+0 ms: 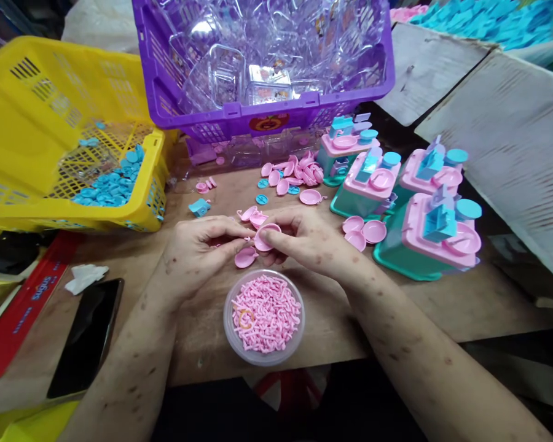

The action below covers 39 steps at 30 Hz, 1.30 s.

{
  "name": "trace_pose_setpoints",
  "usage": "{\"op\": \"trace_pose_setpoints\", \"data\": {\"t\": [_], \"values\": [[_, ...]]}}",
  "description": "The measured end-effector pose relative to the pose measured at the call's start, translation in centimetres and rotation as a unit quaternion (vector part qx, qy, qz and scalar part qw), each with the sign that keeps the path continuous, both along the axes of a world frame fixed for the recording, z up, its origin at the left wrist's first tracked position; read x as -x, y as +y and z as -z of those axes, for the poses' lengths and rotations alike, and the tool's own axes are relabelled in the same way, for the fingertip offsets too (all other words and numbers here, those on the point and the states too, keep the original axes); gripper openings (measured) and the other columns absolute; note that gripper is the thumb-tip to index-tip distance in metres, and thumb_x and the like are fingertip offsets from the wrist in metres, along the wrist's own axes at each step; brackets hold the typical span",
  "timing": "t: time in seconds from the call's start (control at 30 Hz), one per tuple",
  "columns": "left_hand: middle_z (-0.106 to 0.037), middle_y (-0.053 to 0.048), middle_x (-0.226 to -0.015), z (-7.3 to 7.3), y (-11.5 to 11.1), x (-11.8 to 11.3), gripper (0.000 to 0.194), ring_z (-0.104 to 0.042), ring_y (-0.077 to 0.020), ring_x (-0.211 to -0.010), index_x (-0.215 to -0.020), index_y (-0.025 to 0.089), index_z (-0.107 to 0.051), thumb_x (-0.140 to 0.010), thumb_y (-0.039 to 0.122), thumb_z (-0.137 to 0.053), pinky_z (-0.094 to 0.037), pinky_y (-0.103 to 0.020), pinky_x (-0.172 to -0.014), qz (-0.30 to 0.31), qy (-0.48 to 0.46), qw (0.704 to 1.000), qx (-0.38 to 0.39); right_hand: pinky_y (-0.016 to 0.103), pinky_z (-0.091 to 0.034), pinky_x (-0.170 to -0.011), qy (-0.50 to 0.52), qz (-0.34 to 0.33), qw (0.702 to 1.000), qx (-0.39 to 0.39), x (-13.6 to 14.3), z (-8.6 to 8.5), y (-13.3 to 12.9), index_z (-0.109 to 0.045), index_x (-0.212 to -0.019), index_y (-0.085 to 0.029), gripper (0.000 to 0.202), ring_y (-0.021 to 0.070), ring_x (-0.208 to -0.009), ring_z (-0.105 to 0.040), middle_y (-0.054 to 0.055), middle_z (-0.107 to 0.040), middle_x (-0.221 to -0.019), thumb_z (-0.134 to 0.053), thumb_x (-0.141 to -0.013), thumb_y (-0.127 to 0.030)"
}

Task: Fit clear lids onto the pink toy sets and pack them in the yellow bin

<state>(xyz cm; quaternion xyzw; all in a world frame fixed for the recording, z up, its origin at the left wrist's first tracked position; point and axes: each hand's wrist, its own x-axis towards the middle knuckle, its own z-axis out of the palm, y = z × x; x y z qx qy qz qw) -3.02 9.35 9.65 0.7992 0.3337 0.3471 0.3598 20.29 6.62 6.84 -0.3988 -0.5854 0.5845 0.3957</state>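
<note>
Between the thumb and fingers of my right hand (299,240) is a small pink toy dish (268,238), tilted toward me. My left hand (201,250) is closed in a pinch beside the dish's edge, on a tiny pink piece (247,239) mostly hidden by the fingertips. A pink toy pan (246,258) lies just below the fingers, and further pink pans (257,219) lie behind them. In front of both hands stands a clear round tub (229,334) full of small curved pink pieces (270,310), with a rubber band on top.
Several pink-and-teal toy kitchen units (431,236) stand at the right near loose pink dishes (374,232). A pink pile (304,169) lies behind. A purple basket (267,116) of clear packaging and a yellow basket (152,178) of blue parts border the table. A phone (86,337) lies left.
</note>
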Motion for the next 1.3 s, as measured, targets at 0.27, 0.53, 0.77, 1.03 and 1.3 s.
{"op": "trace_pose_setpoints", "data": {"t": [0.27,0.53,0.77,1.03,1.3], "values": [[-0.088,-0.004,-0.105,-0.6,-0.1,-0.1,0.012,-0.083,-0.0206,-0.095,-0.104,0.024,-0.09,-0.098,0.021,-0.08,-0.069,-0.033,-0.095,-0.013,0.059,0.997,-0.052,0.027,-0.053,-0.068,-0.049,0.038,0.997,-0.045,0.3,-0.3,-0.3,-0.071,-0.08,-0.019,0.023,0.0156,-0.074,-0.067,0.002,-0.071,-0.079,-0.061,-0.1,-0.023],[-0.086,-0.004,-0.099,0.2,0.0,-0.5,0.01,-0.081,-0.0199,-0.094,-0.096,0.023,-0.088,-0.098,0.02,-0.079,-0.068,-0.031,-0.09,-0.009,0.052,0.998,-0.046,0.027,-0.041,-0.063,-0.103,0.062,0.988,-0.097,0.3,-0.5,-0.6,-0.075,-0.079,-0.017,0.026,0.0136,-0.068,-0.061,0.0,-0.071,-0.074,-0.06,-0.1,-0.014],[-0.086,-0.001,-0.1,-0.6,0.4,0.2,0.012,-0.08,-0.0202,-0.086,-0.102,0.029,-0.089,-0.101,0.034,-0.078,-0.066,-0.029,-0.08,0.004,0.091,0.995,-0.042,0.028,-0.052,-0.072,-0.093,0.053,0.99,-0.088,0.5,-1.0,-0.4,-0.079,-0.094,-0.018,0.024,0.0161,-0.079,-0.072,0.003,-0.08,-0.091,-0.071,-0.109,-0.035],[-0.086,0.004,-0.091,-0.8,3.3,6.5,0.024,-0.078,-0.021,-0.078,-0.099,0.033,-0.088,-0.092,0.055,-0.081,-0.053,-0.029,-0.063,-0.096,0.26,0.958,-0.078,0.051,-0.06,-0.11,-0.436,0.301,0.831,-0.17,-5.6,-0.8,-5.7,-0.079,-0.135,-0.018,0.033,0.033,-0.113,-0.076,0.017,-0.077,-0.124,-0.062,-0.107,-0.024],[-0.078,-0.007,-0.119,-2.7,-3.6,2.1,0.025,-0.073,-0.0275,-0.108,-0.123,0.022,-0.079,-0.107,0.038,-0.068,-0.058,-0.042,-0.101,-0.01,0.246,0.956,-0.16,0.061,-0.058,-0.113,-0.578,0.216,0.77,-0.159,-5.2,2.7,-8.8,-0.077,-0.143,-0.015,0.044,0.0409,-0.124,-0.072,0.02,-0.078,-0.14,-0.049,-0.109,-0.018]]}}
